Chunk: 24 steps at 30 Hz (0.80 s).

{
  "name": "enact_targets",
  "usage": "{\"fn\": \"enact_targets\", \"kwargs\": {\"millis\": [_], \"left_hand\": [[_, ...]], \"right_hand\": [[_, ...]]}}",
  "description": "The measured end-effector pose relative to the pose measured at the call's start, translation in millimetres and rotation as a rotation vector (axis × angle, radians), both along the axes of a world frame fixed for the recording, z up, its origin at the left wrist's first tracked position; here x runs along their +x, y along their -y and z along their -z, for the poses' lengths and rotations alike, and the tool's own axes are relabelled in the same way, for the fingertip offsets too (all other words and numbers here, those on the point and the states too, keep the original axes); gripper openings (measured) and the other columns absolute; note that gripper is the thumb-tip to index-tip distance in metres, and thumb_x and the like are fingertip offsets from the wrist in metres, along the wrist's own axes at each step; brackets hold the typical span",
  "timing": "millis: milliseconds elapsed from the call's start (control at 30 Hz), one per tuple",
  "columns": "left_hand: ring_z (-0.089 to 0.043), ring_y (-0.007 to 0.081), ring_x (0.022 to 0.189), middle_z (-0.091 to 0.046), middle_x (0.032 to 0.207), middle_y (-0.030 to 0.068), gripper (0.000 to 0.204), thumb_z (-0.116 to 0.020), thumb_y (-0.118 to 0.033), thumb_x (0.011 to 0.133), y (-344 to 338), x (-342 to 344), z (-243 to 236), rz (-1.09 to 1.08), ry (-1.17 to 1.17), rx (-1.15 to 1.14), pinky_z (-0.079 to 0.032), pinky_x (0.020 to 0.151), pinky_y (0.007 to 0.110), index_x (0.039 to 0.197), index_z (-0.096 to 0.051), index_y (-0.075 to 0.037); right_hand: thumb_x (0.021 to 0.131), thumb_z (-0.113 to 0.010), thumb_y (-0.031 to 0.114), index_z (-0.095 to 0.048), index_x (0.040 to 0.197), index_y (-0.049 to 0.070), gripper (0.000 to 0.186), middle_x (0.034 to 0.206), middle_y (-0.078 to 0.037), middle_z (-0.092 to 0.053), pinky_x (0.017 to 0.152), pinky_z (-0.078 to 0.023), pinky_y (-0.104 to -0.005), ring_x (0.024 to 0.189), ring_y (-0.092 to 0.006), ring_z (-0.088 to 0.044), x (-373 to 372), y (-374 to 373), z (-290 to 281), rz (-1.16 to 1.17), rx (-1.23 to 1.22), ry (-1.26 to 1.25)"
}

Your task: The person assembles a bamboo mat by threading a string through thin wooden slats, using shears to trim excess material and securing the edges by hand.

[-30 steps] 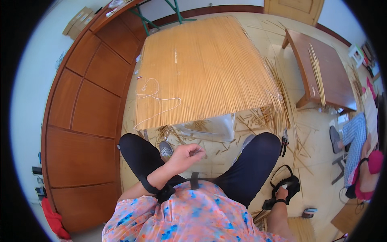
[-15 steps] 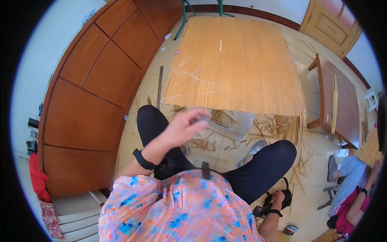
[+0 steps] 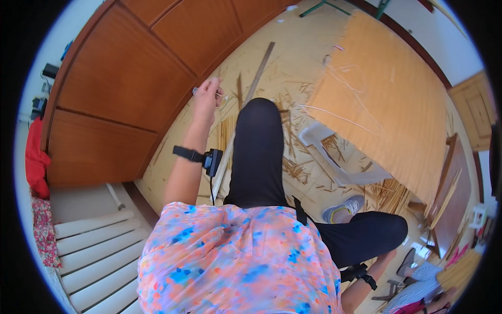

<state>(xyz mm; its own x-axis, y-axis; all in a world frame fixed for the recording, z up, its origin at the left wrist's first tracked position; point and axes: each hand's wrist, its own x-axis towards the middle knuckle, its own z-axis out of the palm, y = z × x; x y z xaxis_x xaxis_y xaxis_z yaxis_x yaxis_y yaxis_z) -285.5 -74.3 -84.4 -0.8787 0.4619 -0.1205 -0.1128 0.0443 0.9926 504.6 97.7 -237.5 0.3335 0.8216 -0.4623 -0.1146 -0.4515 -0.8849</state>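
Note:
My left hand (image 3: 209, 99) is stretched out beside the wooden cabinet, its fingers curled together. Whatever they may hold is too small to make out. A small pale object (image 3: 195, 90) shows right beside that hand at the cabinet's foot. Under the left wrist sits a black strap with a small black box (image 3: 212, 162). My right hand (image 3: 386, 256) is low beside my bent right knee, with its fingers mostly hidden. A large mat of thin, straw-coloured sticks (image 3: 387, 110) lies ahead to the right, with a loose loop of white string (image 3: 361, 97) on it.
The reddish-brown cabinet (image 3: 104, 99) fills the left. Cut stick pieces (image 3: 298, 170) litter the floor around a translucent plastic bin (image 3: 327, 159). A long flat strip (image 3: 261, 68) lies near the cabinet. At right stand a low wooden table (image 3: 449, 193) and another person (image 3: 418, 293).
My left hand has swung from in front of the mat to the cabinet's foot, its fingers now closed. My view has turned left, so the mat appears farther right.

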Motion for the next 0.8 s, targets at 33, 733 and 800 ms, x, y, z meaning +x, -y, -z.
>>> {"fn": "enact_targets", "kwargs": {"millis": [33, 733, 800], "left_hand": [[-0.036, 0.0043, 0.046, -0.051, 0.068, 0.0011, 0.027, -0.052, -0.028, 0.089, 10, -15, 31, -0.055, 0.076, -0.086, -0.026, 0.041, 0.019, 0.099, -0.058, -0.004], [-0.059, 0.0332, 0.092, -0.060, 0.096, 0.0177, 0.020, -0.051, -0.011, 0.080, 115, 4, 344, 0.202, -0.174, -1.288, -0.049, 0.075, 0.044, 0.099, -0.053, -0.005], [-0.059, 0.0334, 0.093, -0.059, 0.097, 0.0179, 0.021, -0.051, -0.012, 0.080, 117, 5, 349, 0.164, -0.187, -1.271, -0.048, 0.075, 0.045, 0.100, -0.054, -0.006]], "right_hand": [[0.090, -0.048, 0.023, -0.056, 0.109, 0.001, 0.031, 0.097, -0.010, -0.062, 0.069, -0.052, -0.0326, 0.084, -0.0210, -0.061, 1, -14, -12, -0.011, 0.012, 0.064], [0.087, -0.051, 0.008, -0.058, 0.104, 0.003, 0.019, 0.074, -0.002, -0.059, 0.040, -0.035, -0.0154, 0.053, -0.0054, -0.049, -99, -106, -145, -0.071, 0.190, 0.544], [0.086, -0.051, 0.008, -0.058, 0.104, 0.003, 0.020, 0.072, -0.002, -0.058, 0.040, -0.035, -0.0153, 0.052, -0.0056, -0.048, -86, -106, -142, -0.101, 0.212, 0.490]]}}
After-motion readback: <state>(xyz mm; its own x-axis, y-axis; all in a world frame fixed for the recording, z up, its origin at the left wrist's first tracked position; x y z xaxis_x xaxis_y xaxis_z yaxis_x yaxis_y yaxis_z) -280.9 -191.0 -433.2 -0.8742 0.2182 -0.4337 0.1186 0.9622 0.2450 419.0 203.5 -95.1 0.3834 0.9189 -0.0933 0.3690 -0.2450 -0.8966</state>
